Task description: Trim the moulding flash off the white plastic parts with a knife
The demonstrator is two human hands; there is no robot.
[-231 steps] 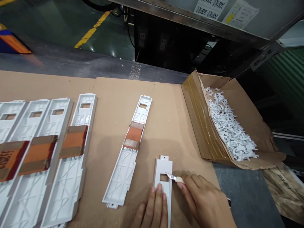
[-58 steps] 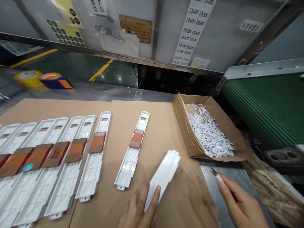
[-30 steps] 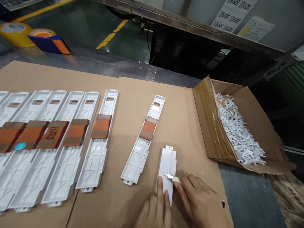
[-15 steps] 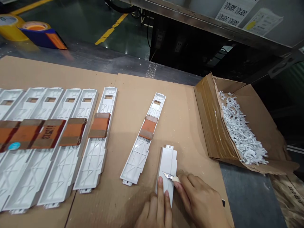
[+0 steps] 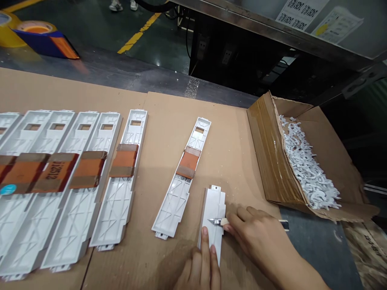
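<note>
Our right hand [image 5: 256,233] holds a craft knife [image 5: 218,221] in a narrow grip, with the fingers [image 5: 242,213] closed around its pale handle. The steel blade projects left of the fingertips, and its tip rests on a white moulded plastic panel [image 5: 214,205]. The panel lies flat on the cardboard-covered surface [image 5: 232,169], directly under the fingers of both hands. Our left hand [image 5: 196,268] sits just below the blade, and its extended fingers [image 5: 205,241] press on the lower part of the panel without gripping it.

Just left of the fingers lies a second panel [image 5: 172,201], crossed by a strip of orange-and-brown tape [image 5: 188,163]. Further left, a row of taped panels [image 5: 115,201] lies side by side. To the right of the fingers, an open cardboard box [image 5: 266,161] stands on the surface, heaped with white plastic scraps [image 5: 308,177]. Well beyond the fingers, a yellow line [image 5: 137,32] marks the floor.
</note>
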